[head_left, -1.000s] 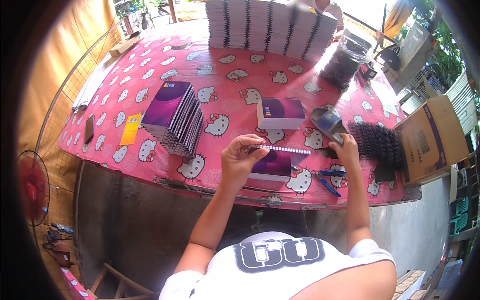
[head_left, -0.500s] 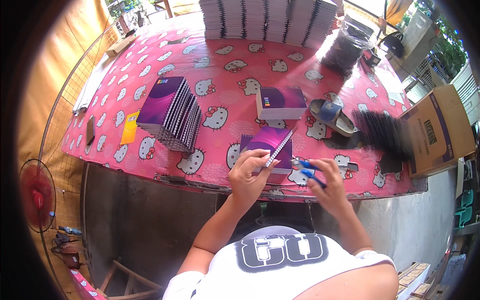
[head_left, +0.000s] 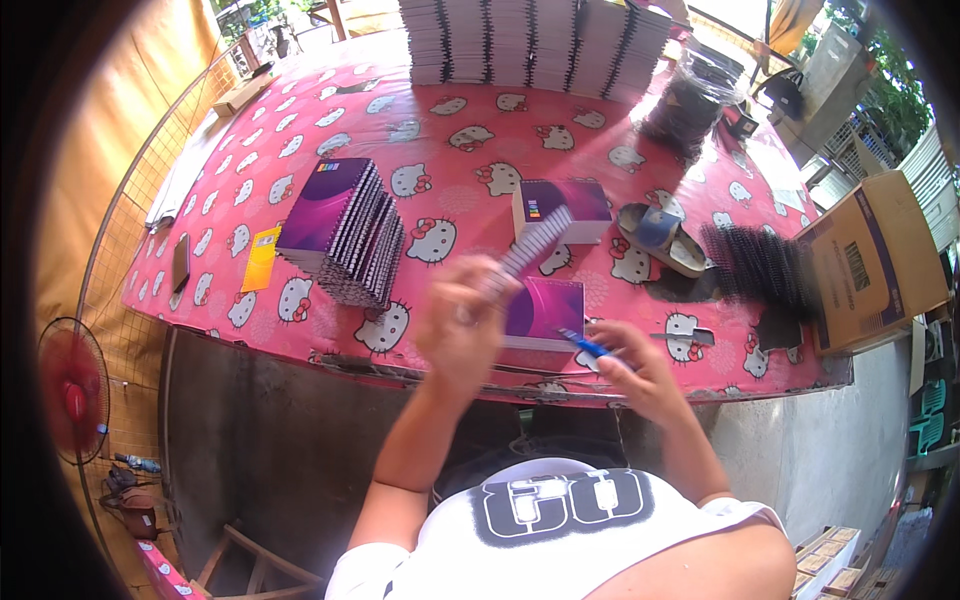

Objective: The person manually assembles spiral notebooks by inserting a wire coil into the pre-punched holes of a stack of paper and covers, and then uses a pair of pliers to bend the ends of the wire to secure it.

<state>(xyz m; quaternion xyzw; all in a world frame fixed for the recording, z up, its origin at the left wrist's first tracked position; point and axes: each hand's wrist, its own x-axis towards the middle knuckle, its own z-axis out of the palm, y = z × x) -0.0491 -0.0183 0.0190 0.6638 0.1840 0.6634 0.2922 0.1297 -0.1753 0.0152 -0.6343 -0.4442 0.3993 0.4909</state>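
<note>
Two hands at work over the near edge of the pink cartoon-cat tablecloth [head_left: 470, 140]; left hand [head_left: 462, 325] curled shut around the lower end of a white spiral binding coil [head_left: 525, 252], coil slanting up and away, blurred; right hand [head_left: 632, 358] pinched on a blue-handled tool [head_left: 585, 346], tip aimed at the purple notebook [head_left: 545, 310] lying flat just beyond both hands, between them. Seemingly the binding step: coil fetched, not yet threaded into the notebook's edge; cannot tell whether the coil touches the cover. Next move, by judgement: coil lined up with the punched edge, turned in hole by hole, ends then nipped with the tool; calls for a steady book and a fine aim. Elsewhere: fanned stack of bound purple notebooks [head_left: 345, 230] well to the left; a second short pile of notebooks [head_left: 562, 205] farther out; heap of black coils [head_left: 765, 265] to the right, just beside a cardboard box [head_left: 875, 260]; a sandal [head_left: 660, 238] near the black coils; tall white stacks of unbound pages [head_left: 530, 40] at the far edge.
</note>
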